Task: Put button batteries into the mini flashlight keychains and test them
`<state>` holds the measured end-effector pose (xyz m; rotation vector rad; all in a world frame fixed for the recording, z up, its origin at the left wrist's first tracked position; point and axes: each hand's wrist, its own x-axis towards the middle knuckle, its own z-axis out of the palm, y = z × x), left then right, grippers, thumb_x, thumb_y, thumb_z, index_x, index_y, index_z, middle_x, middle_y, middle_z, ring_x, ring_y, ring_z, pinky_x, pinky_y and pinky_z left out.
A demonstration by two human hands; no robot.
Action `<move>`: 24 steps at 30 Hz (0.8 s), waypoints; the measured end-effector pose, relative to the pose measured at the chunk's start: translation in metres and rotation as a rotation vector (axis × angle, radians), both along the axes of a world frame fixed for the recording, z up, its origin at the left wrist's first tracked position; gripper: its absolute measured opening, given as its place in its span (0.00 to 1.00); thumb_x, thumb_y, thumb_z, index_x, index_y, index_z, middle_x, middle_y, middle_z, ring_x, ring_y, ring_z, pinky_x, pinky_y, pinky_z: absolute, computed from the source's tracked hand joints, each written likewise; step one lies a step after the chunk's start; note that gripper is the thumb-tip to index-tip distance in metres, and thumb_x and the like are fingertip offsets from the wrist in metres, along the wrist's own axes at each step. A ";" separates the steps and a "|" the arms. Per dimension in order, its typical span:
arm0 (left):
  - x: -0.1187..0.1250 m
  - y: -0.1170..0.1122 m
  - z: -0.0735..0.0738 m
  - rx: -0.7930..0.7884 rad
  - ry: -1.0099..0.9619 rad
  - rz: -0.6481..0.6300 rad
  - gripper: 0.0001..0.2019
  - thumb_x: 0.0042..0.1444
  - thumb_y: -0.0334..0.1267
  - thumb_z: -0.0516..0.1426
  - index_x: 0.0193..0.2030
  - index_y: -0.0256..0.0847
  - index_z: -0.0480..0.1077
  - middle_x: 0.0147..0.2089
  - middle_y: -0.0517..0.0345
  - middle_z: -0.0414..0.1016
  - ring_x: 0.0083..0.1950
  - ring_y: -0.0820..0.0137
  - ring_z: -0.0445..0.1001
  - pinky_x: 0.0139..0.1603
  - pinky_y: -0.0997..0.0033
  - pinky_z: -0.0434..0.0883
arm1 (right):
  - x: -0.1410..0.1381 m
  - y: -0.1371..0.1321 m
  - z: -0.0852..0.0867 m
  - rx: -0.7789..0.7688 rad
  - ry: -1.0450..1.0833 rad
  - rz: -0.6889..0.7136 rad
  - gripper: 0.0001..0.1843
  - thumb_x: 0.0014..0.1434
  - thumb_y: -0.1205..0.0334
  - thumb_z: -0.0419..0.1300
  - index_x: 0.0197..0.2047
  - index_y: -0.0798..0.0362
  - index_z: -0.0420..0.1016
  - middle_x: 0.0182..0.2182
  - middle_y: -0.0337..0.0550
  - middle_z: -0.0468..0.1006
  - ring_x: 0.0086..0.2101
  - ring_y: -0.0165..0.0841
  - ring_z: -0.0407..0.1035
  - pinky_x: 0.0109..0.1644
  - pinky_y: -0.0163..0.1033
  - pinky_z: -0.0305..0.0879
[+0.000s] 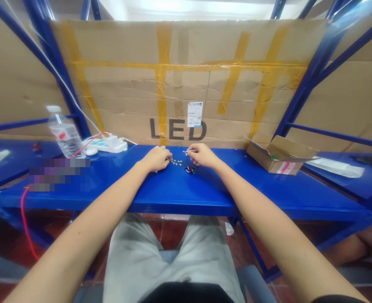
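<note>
My left hand (158, 159) rests on the blue table (179, 191), its fingers curled together beside a group of small, round, shiny pieces (177, 163). What those fingers hold, if anything, is hidden. Across from it, my right hand (202, 155) pinches a thin, pale, slender piece (190, 151) that points toward the left; it is too small and blurred to name. Just below the right fingers lies a little cluster of dark pieces with purple and green glints (191, 169).
An opened cardboard box (282, 155) stands at the right. At the left are a clear water bottle (65, 132), a white power strip (108, 144) with cables and a red cord (26, 223). A large cardboard sheet (179, 88) closes off the back, between blue metal posts.
</note>
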<state>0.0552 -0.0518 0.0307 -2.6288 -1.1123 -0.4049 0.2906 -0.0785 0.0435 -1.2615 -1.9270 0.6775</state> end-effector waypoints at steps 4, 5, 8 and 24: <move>0.007 -0.002 -0.001 -0.007 0.057 -0.036 0.12 0.54 0.30 0.53 0.35 0.42 0.79 0.39 0.47 0.80 0.47 0.57 0.70 0.49 0.58 0.63 | 0.000 0.000 0.000 0.003 0.002 0.016 0.03 0.63 0.70 0.61 0.36 0.55 0.74 0.19 0.35 0.72 0.18 0.25 0.67 0.20 0.29 0.60; 0.008 -0.002 -0.001 -0.013 0.060 -0.036 0.12 0.53 0.29 0.53 0.34 0.42 0.78 0.38 0.47 0.79 0.46 0.57 0.70 0.48 0.58 0.62 | 0.000 0.001 0.000 0.005 0.001 0.018 0.03 0.62 0.70 0.61 0.36 0.55 0.74 0.19 0.35 0.72 0.18 0.25 0.67 0.20 0.29 0.60; 0.008 -0.003 0.000 0.004 0.082 -0.032 0.11 0.53 0.27 0.54 0.36 0.42 0.78 0.37 0.47 0.78 0.46 0.56 0.69 0.46 0.59 0.61 | 0.000 0.002 -0.001 0.012 -0.007 0.022 0.03 0.63 0.70 0.61 0.36 0.56 0.74 0.20 0.36 0.72 0.18 0.25 0.67 0.20 0.29 0.59; 0.000 0.000 0.002 0.031 0.096 0.013 0.09 0.52 0.26 0.55 0.35 0.40 0.75 0.37 0.45 0.77 0.47 0.54 0.69 0.46 0.58 0.58 | 0.000 -0.001 0.001 -0.004 -0.010 0.019 0.04 0.63 0.70 0.60 0.35 0.55 0.73 0.20 0.36 0.72 0.17 0.25 0.65 0.20 0.31 0.60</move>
